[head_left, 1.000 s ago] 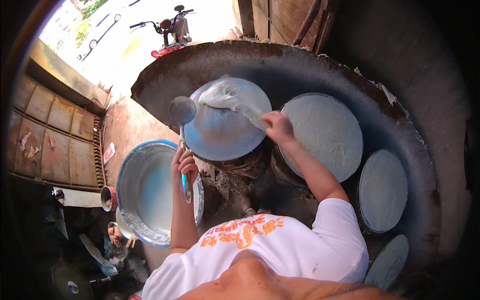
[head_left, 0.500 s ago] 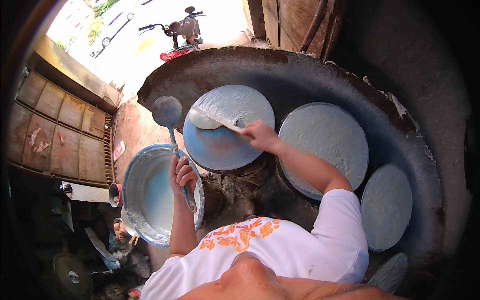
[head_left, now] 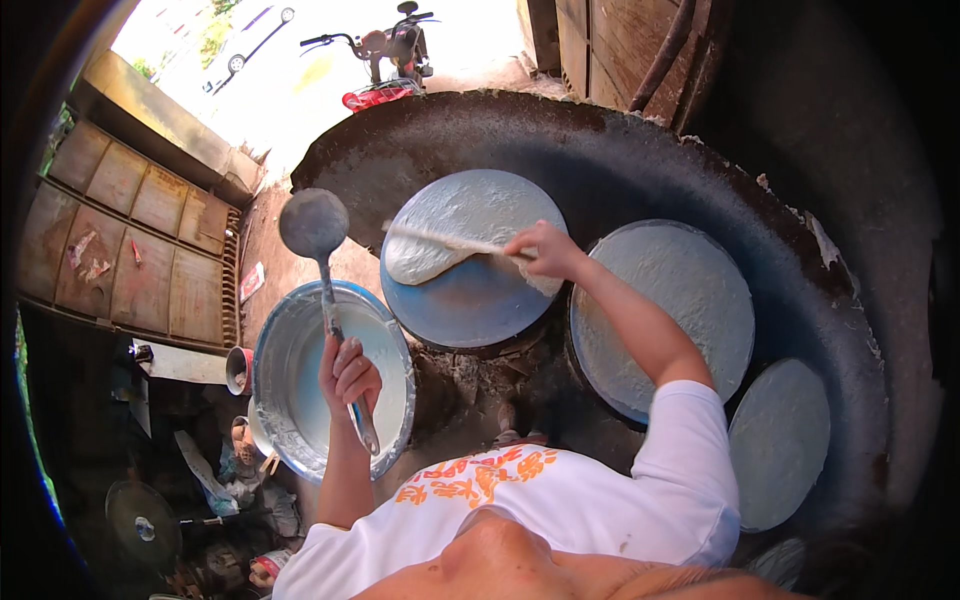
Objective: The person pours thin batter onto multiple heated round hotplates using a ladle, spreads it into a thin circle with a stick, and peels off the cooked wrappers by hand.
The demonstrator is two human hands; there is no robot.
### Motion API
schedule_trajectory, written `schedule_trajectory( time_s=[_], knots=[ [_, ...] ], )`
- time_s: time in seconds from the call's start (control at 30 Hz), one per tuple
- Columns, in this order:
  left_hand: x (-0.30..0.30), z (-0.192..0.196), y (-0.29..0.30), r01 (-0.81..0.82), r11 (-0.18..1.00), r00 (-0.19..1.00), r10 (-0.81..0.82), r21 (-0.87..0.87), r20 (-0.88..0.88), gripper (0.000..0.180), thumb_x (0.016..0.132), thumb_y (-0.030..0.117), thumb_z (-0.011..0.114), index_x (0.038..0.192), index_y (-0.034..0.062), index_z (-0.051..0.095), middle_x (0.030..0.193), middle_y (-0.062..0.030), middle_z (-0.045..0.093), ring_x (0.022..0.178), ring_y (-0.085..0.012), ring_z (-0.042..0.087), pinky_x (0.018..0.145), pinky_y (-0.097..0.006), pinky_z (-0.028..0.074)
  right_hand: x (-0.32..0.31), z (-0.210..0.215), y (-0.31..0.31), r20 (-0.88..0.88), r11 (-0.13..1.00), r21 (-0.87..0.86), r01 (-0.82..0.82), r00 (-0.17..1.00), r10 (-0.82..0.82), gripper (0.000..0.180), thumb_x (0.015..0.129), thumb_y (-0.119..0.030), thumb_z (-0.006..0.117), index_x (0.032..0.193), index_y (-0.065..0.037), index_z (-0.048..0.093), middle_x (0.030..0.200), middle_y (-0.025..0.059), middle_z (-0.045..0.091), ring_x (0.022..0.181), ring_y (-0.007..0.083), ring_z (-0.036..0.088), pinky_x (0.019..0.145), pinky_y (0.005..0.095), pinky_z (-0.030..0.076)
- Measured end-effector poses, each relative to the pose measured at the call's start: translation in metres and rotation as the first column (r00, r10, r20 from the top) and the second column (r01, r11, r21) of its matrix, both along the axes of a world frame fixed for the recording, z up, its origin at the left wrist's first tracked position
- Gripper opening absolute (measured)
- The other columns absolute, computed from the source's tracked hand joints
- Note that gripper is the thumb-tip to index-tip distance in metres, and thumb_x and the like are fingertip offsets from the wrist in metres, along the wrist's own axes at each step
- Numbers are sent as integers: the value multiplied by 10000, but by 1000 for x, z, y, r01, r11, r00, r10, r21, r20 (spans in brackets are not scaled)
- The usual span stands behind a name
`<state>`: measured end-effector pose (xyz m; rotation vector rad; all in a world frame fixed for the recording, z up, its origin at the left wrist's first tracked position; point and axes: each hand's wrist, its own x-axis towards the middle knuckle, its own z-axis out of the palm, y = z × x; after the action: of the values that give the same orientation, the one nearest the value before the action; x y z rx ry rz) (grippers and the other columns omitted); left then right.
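My left hand (head_left: 350, 372) is closed around the handle of a ladle (head_left: 314, 224), its round bowl raised beyond a blue-rimmed basin (head_left: 262, 385). White residue coats the basin's wall, and pale liquid lies in it. In my right hand (head_left: 545, 250) is a thin, pale spreader stick (head_left: 440, 238), laid across wet batter (head_left: 425, 265) on the nearest round griddle (head_left: 470, 318). The batter covers the far part and reaches down the left and right sides; the near middle shows bare bluish metal.
Two more round griddles, one beside it (head_left: 700, 275) and one farther right (head_left: 780, 450), carry pale sheets. A dark, curved, rough-edged stove surround (head_left: 600, 140) rises behind them. A red cup (head_left: 238, 370) stands left of the basin. A parked two-wheeler (head_left: 400, 55) is outside.
The batter has spread down the griddle's left side and onto its right edge as the stick swept round. The ladle has shifted slightly left and nearer me. The view has turned a little.
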<state>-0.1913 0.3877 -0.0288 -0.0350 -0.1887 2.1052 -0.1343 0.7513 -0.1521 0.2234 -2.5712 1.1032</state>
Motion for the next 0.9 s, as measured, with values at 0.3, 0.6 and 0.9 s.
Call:
schedule_trajectory(
  time_s=[0.3, 0.6, 0.9],
  knots=[
    [0, -15, -19, -114, 994, 979, 112, 0, 168, 363, 994, 212, 387, 653, 94, 340, 548, 14, 335, 374, -78, 384, 335, -218, 349, 11, 6, -10, 240, 983, -133, -129, 958, 158, 379, 591, 21, 650, 949, -93, 701, 931, 84, 663, 812, 249, 626, 715, 341, 497],
    [11, -5, 14, -132, 974, 984, 106, 184, 143, 318, 975, 189, 430, 685, 84, 355, 530, 11, 333, 355, -81, 382, 295, -232, 355, 13, -14, -27, 191, 964, -206, -169, 959, 209, 431, 587, 29, 628, 1000, -79, 687, 965, 79, 660, 830, 187, 610, 691, 312, 493],
    [-4, -3, 37, 89, 957, 981, -132, 275, 140, 383, 949, 224, 531, 644, 98, 338, 533, 14, 332, 374, -72, 377, 317, -227, 363, 64, -24, -87, -74, 951, 275, 139, 990, -123, 258, 715, -37, 593, 936, -152, 659, 934, 20, 614, 892, 280, 579, 785, 368, 499]
  ],
)
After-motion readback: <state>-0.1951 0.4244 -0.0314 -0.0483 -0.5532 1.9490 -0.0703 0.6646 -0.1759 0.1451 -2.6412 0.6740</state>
